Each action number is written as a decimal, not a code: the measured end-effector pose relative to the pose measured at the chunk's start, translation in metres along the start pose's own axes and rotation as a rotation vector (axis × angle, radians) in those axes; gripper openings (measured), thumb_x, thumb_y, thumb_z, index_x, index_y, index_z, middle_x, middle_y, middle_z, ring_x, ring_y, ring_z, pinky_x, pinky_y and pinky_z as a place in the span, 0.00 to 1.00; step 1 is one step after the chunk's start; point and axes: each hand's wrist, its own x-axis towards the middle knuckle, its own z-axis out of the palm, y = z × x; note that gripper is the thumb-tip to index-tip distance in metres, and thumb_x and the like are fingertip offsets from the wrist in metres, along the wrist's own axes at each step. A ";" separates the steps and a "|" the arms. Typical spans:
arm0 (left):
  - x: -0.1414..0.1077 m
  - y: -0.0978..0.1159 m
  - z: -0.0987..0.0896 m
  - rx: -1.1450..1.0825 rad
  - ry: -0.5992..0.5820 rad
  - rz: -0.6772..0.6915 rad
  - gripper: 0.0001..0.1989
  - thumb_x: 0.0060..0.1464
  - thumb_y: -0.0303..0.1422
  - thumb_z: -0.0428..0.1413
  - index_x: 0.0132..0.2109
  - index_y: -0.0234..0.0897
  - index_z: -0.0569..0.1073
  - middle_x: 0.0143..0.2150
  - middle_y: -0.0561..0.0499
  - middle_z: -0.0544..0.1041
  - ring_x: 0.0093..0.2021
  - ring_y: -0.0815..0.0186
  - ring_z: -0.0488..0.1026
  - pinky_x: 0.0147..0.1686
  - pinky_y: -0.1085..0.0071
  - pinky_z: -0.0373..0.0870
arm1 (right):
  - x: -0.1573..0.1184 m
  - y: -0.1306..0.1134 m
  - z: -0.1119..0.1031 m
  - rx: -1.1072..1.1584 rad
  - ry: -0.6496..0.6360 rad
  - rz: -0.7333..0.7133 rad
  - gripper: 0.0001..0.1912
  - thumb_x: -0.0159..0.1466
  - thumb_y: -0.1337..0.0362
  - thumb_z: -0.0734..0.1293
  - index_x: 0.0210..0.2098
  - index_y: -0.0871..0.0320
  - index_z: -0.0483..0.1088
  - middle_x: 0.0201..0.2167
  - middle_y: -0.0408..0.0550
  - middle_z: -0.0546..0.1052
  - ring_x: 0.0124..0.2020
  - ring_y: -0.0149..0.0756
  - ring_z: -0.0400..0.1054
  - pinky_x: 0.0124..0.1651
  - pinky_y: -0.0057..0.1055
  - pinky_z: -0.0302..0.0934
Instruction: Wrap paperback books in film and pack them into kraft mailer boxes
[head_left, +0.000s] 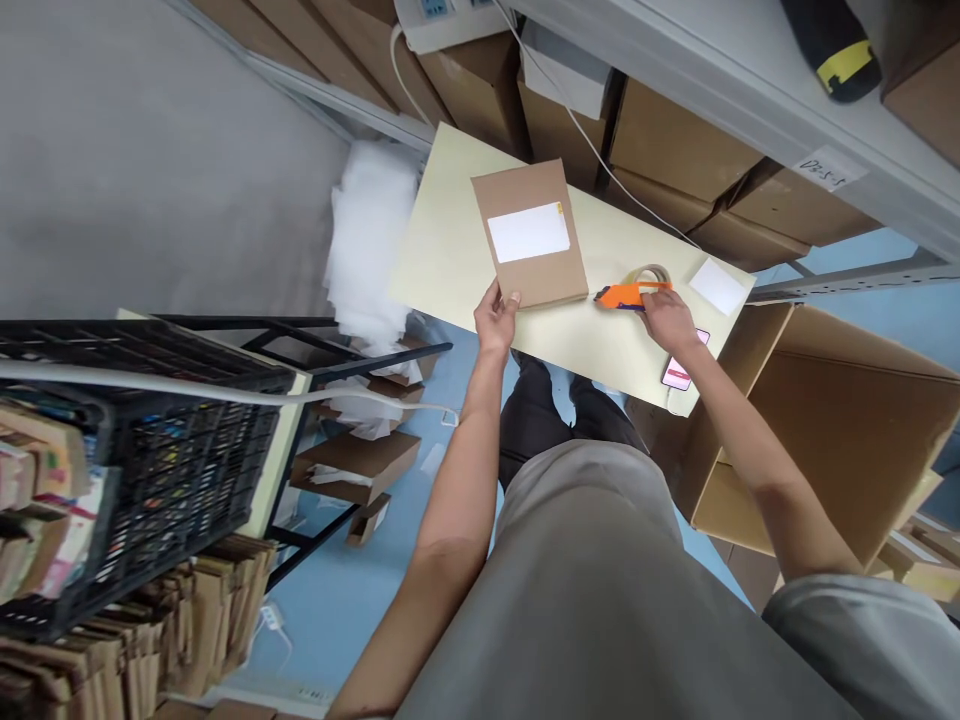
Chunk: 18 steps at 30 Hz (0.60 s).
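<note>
A flat brown cardboard box (534, 285) with a white label (529, 233) lies over the pale yellow table (435, 220). At its lower left corner my left hand (496, 318) grips the edge, thumb on top. My right hand (666, 318) is closed on an orange tape dispenser (621, 297), which is just right of the box's lower right corner. A roll of tape shows at the dispenser's upper side. Near my right wrist lies a phone (677, 374) with a lit screen, and a white paper (718, 286) rests at the table's right end.
Brown boxes (675, 140) line the shelf behind the table. A large open carton (840, 420) stands at the right. White wrapping material (371, 240) is beyond the table's left end. At the lower left are a black crate (187, 480) and a white cable (225, 382).
</note>
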 end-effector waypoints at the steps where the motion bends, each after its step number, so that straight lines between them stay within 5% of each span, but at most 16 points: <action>1: 0.005 0.003 -0.004 0.002 -0.019 0.004 0.42 0.59 0.56 0.73 0.71 0.38 0.78 0.74 0.36 0.78 0.76 0.46 0.75 0.80 0.48 0.66 | 0.003 0.002 -0.002 -0.003 -0.004 -0.019 0.17 0.81 0.64 0.63 0.61 0.70 0.74 0.51 0.70 0.85 0.56 0.57 0.76 0.71 0.53 0.60; 6: 0.039 0.024 -0.036 0.025 -0.230 0.005 0.35 0.54 0.47 0.76 0.64 0.36 0.83 0.69 0.38 0.83 0.73 0.44 0.78 0.79 0.45 0.68 | 0.020 -0.009 -0.008 0.003 -0.098 -0.113 0.16 0.80 0.63 0.65 0.58 0.70 0.75 0.52 0.70 0.85 0.57 0.55 0.77 0.72 0.51 0.59; 10: 0.068 0.040 -0.064 0.157 -0.344 -0.020 0.27 0.54 0.37 0.73 0.61 0.40 0.86 0.64 0.43 0.86 0.69 0.45 0.81 0.77 0.41 0.70 | 0.030 -0.047 -0.005 0.018 -0.113 -0.183 0.16 0.77 0.72 0.62 0.60 0.70 0.75 0.52 0.67 0.86 0.56 0.53 0.78 0.73 0.50 0.59; 14: 0.077 0.047 -0.064 0.404 -0.198 0.085 0.31 0.55 0.31 0.68 0.66 0.40 0.83 0.73 0.40 0.79 0.79 0.42 0.70 0.84 0.40 0.56 | 0.033 -0.105 0.001 0.019 -0.058 -0.214 0.22 0.74 0.80 0.57 0.61 0.72 0.76 0.50 0.65 0.86 0.54 0.52 0.78 0.74 0.48 0.59; 18: 0.050 0.046 -0.023 0.517 0.020 0.165 0.35 0.64 0.35 0.64 0.76 0.41 0.73 0.86 0.41 0.59 0.90 0.42 0.41 0.85 0.33 0.34 | 0.035 -0.167 0.011 0.153 0.006 -0.196 0.23 0.77 0.79 0.55 0.63 0.73 0.75 0.47 0.64 0.86 0.51 0.50 0.79 0.71 0.48 0.64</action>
